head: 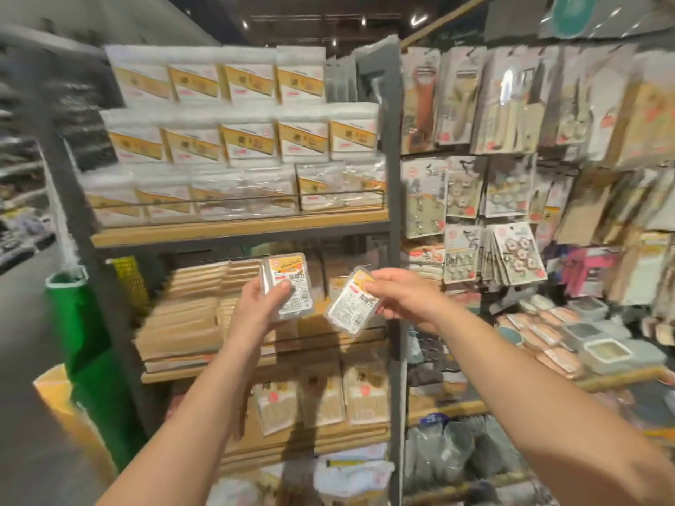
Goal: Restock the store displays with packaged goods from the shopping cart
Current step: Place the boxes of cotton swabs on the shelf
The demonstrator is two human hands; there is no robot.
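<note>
The left hand (263,301) grips one small packet (288,286) and the right hand (400,297) pinches a second packet (352,304), both held before the middle shelf (204,374), so neither seems placed yet; the cart is not visible.

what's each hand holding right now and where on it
Left hand grips one small clear packet round its lower left part, thumb across the label. Right hand pinches a second, tilted packet at its upper right corner.

Green bin (84,323) — left of shelving
</note>
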